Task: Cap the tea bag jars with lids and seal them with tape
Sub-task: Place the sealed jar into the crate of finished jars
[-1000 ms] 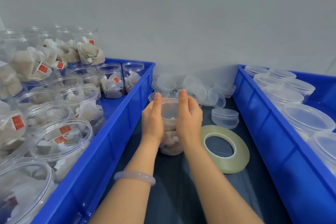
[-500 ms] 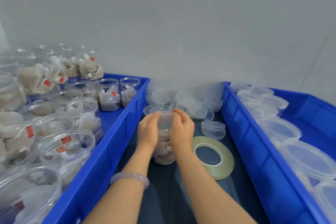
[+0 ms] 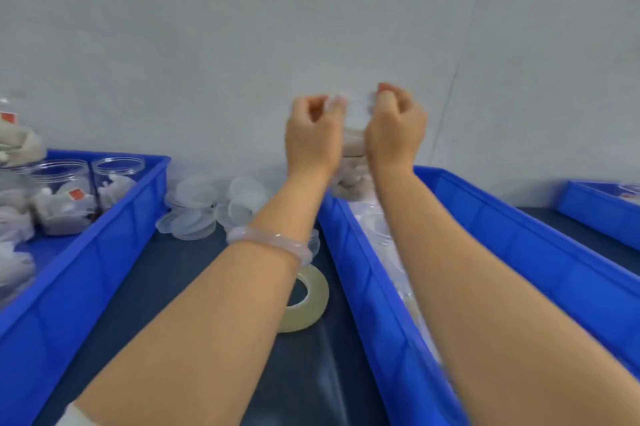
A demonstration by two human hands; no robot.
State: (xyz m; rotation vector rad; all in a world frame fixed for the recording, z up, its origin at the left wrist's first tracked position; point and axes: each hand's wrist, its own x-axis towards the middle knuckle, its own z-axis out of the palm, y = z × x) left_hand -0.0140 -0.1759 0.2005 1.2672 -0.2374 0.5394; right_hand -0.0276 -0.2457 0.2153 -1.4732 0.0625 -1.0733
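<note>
A clear, cylindrical tea bag jar (image 3: pixel 354 145) is gripped mid-frame, seemingly near its rim, by curled left hand (image 3: pixel 313 135) and right hand (image 3: pixel 394 131).

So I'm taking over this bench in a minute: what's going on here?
A person holds a clear jar of tea bags up between the left hand and the right hand, fingers curled round it, above the far end of the right blue bin. Blur hides whether its lid is on. The tape roll lies flat on the dark table, untouched, with loose lids heaped behind it. The left blue bin holds open jars.
</note>
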